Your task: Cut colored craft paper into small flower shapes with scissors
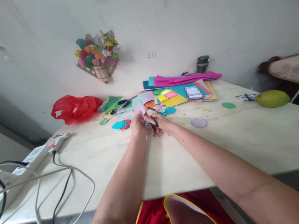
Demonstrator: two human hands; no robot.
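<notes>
Above the middle of the table, my left hand (138, 126) pinches a small piece of lilac paper (139, 110). My right hand (161, 123) is closed round the dark handles of a pair of scissors (153, 122), whose blades point up and left beside the lilac paper. Tiny paper scraps (160, 135) lie under the hands. Left of my left hand rests a pile of scalloped paper pieces, blue (119, 125) on top and red (126, 124) at its edge. A blue paper circle (170, 110) and a lilac circle (199, 122) lie to the right of the hands.
Behind the hands lie coloured paper sheets (174, 98) and a second pair of scissors (127, 101). A red plastic bag (75, 108) sits back left. Cables and a power strip (32, 161) take up the left side. A green-yellow fruit (272, 98) lies at the right.
</notes>
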